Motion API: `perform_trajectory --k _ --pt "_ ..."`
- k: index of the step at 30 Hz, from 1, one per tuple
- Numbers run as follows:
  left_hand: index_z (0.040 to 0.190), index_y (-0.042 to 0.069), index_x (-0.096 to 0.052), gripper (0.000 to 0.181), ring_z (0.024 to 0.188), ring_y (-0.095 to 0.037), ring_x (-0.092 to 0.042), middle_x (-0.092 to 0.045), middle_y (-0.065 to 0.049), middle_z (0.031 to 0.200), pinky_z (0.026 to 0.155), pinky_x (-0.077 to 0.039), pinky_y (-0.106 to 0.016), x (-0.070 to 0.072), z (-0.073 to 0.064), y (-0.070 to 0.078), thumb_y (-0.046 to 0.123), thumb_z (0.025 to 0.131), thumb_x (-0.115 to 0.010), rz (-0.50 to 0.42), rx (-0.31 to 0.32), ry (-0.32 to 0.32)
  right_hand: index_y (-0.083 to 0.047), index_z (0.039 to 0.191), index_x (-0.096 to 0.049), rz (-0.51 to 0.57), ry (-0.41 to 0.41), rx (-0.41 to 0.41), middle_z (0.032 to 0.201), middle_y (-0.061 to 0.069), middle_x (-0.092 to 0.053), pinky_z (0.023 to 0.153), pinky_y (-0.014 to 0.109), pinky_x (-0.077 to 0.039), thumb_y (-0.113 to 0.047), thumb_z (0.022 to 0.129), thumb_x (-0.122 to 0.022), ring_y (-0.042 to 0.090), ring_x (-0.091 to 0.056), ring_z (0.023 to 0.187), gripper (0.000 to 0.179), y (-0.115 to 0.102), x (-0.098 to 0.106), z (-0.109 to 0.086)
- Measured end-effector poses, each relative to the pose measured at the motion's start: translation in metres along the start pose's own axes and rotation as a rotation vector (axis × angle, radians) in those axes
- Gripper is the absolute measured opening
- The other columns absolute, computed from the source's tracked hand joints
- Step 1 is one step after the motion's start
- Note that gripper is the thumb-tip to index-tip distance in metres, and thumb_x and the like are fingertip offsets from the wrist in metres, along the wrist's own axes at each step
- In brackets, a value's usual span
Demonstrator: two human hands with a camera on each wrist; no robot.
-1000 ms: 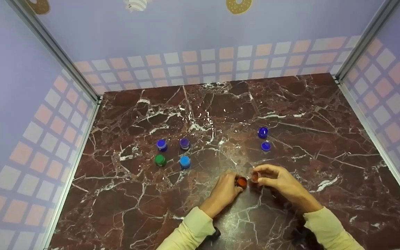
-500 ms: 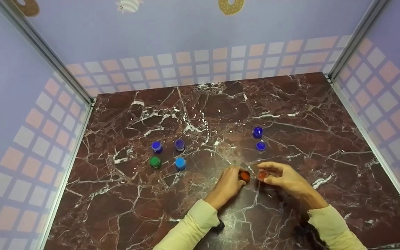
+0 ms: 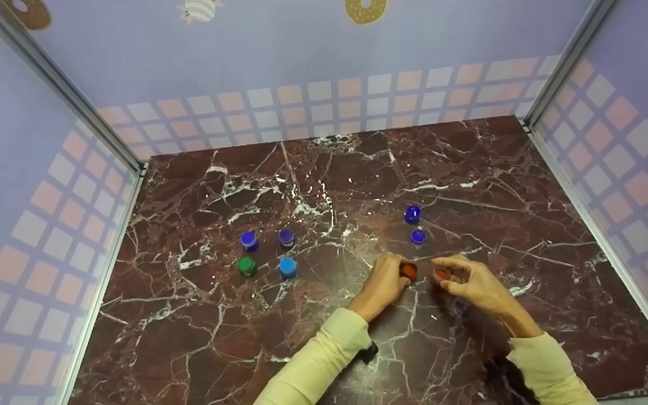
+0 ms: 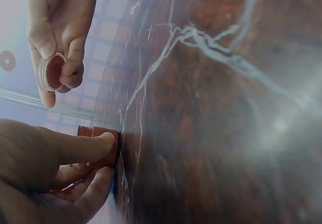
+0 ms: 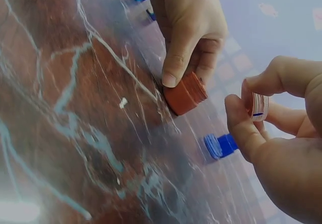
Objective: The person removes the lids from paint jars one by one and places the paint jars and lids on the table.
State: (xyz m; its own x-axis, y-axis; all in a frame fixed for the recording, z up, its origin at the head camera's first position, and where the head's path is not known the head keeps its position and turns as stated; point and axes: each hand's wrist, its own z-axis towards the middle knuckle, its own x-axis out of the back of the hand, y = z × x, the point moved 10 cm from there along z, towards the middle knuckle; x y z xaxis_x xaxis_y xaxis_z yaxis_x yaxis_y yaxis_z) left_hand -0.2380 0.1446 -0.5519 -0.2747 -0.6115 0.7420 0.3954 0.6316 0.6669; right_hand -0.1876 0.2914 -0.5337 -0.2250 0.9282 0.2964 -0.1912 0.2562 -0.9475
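Note:
My left hand (image 3: 383, 281) grips a small orange-brown paint jar (image 3: 409, 271) low at the table, its uncovered mouth facing up. In the right wrist view, the jar (image 5: 183, 97) shows a threaded neck and the thumb presses its side. My right hand (image 3: 478, 284) pinches a matching round lid (image 3: 441, 275) between thumb and fingers, a short way right of the jar and apart from it. The left wrist view shows the lid (image 4: 49, 74) tilted above the table, its hollow inside visible. Beyond the hands stand an uncovered blue paint jar (image 3: 412, 214) and a blue lid (image 3: 418, 236).
To the left stand several capped jars: a blue one (image 3: 249, 240), a purple one (image 3: 286, 237), a green one (image 3: 247, 266) and a light blue one (image 3: 288, 267). Patterned walls (image 3: 324, 50) enclose the dark red marbled table (image 3: 189, 326) at the back and sides.
Both hands have moved slightly right and farther up the table, still holding jar and lid. The gap between the lid and the jar has widened. The head view has shifted slightly.

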Motion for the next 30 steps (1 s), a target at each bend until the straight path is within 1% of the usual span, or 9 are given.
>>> perform_trajectory --k 5,8,12,14,18,21,24,27,30 --pt "0.111 0.004 -0.076 0.029 0.102 -0.021 -0.065 -0.07 -0.008 0.105 0.093 -0.051 -0.028 -0.007 0.009 0.007 0.005 0.083 -0.083 0.023 0.004 -0.003 0.014 0.124 -0.065 -0.044 0.07 -0.009 0.111 0.023 -0.064 0.079 0.018 -0.054 0.013 0.086 -0.07 0.013 -0.065 0.092 0.038 0.002 0.01 -0.002" --pt "0.112 0.006 -0.076 0.03 0.101 -0.02 -0.066 -0.07 -0.007 0.104 0.092 -0.051 -0.027 -0.011 0.015 0.01 0.008 0.083 -0.084 0.039 0.006 -0.001 0.011 0.12 -0.068 -0.115 0.11 -0.007 0.108 0.018 -0.064 0.075 0.016 -0.052 0.013 0.084 -0.072 0.01 -0.062 0.088 0.036 0.005 0.014 -0.003" --pt "0.113 0.006 -0.075 0.031 0.1 -0.019 -0.066 -0.069 -0.006 0.105 0.091 -0.051 -0.026 -0.017 0.022 0.012 0.01 0.084 -0.084 0.067 0.015 -0.007 0.007 0.117 -0.071 -0.207 0.134 -0.013 0.104 0.014 -0.065 0.072 0.017 -0.051 0.009 0.083 -0.076 0.01 -0.059 0.084 0.035 0.009 0.017 -0.005" --pt "0.114 0.007 -0.075 0.031 0.1 -0.019 -0.066 -0.07 -0.006 0.105 0.091 -0.052 -0.026 -0.019 0.024 0.014 0.011 0.085 -0.084 0.082 0.013 -0.009 0.006 0.116 -0.071 -0.216 0.14 -0.034 0.104 0.014 -0.066 0.073 0.018 -0.051 0.007 0.083 -0.077 0.01 -0.06 0.084 0.033 0.013 0.017 -0.005" --pt "0.113 0.009 -0.075 0.029 0.1 -0.019 -0.066 -0.07 -0.005 0.105 0.089 -0.052 -0.027 -0.022 0.028 0.015 0.014 0.086 -0.084 0.108 0.004 -0.002 0.01 0.116 -0.069 -0.209 0.138 -0.1 0.102 0.016 -0.067 0.071 0.02 -0.052 0.003 0.085 -0.078 0.01 -0.062 0.082 0.032 0.022 0.015 -0.005" --pt "0.113 0.01 -0.076 0.03 0.1 -0.018 -0.066 -0.07 -0.004 0.105 0.089 -0.052 -0.027 -0.023 0.03 0.016 0.016 0.085 -0.084 0.121 0.002 0.008 0.01 0.114 -0.069 -0.238 0.147 -0.146 0.099 0.016 -0.069 0.07 0.02 -0.052 -0.001 0.086 -0.081 0.011 -0.064 0.08 0.032 0.026 0.012 -0.005" --pt "0.114 0.011 -0.075 0.031 0.101 -0.018 -0.066 -0.07 -0.003 0.106 0.091 -0.051 -0.028 -0.024 0.033 0.017 0.018 0.085 -0.085 0.145 -0.004 0.017 0.008 0.11 -0.071 -0.326 0.176 -0.166 0.096 0.014 -0.071 0.07 0.022 -0.052 -0.006 0.084 -0.084 0.015 -0.064 0.079 0.031 0.026 0.011 -0.004" --pt "0.114 0.01 -0.075 0.032 0.104 -0.018 -0.066 -0.071 -0.004 0.109 0.093 -0.051 -0.028 -0.024 0.035 0.019 0.019 0.086 -0.084 0.157 -0.012 0.022 0.005 0.107 -0.073 -0.422 0.198 -0.173 0.093 0.011 -0.07 0.071 0.027 -0.051 -0.009 0.082 -0.086 0.02 -0.064 0.08 0.031 0.024 0.008 -0.002" --pt "0.115 0.01 -0.075 0.032 0.105 -0.018 -0.066 -0.072 -0.005 0.11 0.095 -0.05 -0.028 -0.025 0.036 0.018 0.018 0.085 -0.085 0.153 -0.009 0.023 0.004 0.105 -0.073 -0.483 0.212 -0.174 0.093 0.011 -0.069 0.071 0.031 -0.05 -0.009 0.081 -0.087 0.023 -0.063 0.081 0.031 0.023 0.004 -0.001"
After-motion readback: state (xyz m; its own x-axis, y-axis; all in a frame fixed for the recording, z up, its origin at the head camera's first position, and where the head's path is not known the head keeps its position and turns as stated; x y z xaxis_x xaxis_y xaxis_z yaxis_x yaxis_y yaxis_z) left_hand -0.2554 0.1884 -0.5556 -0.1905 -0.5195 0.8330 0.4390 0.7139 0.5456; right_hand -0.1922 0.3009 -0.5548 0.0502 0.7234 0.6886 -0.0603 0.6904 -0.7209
